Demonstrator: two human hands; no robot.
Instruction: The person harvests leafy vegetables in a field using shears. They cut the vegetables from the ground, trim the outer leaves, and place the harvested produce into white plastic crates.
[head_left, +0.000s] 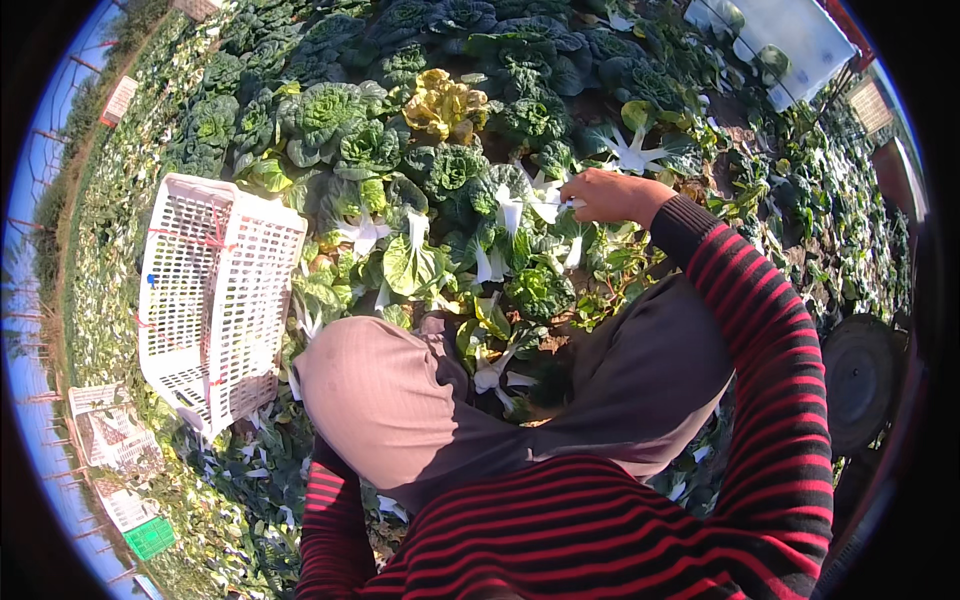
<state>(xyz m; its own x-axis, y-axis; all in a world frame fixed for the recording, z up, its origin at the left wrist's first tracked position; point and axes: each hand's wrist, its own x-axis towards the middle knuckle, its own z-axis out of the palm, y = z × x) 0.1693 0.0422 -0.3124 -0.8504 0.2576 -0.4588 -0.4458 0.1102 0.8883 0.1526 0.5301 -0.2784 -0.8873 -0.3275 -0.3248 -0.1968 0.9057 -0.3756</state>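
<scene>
My right hand (606, 196), bare below a striped sleeve, reaches out ahead of my knees, closed around the light handle of a thin-bladed knife (572, 203). The blade points left among white stalks and dark green leaves of a leafy cabbage (504, 196). Cut leaves with white stems (487, 262) lie on the ground between the hand and my knees. A rooted green rosette (540, 291) sits nearer to me. My left hand is out of view; its sleeve goes down beside my left thigh.
A white plastic crate (255, 300) stands tilted at my left. Dense cabbage rosettes (330, 116) and a yellowed one (445, 105) grow ahead. More crates (120, 431) lie far left, one green (150, 538). A clear plastic sheet (806, 49) is at upper right, a dark wheel (859, 382) at right.
</scene>
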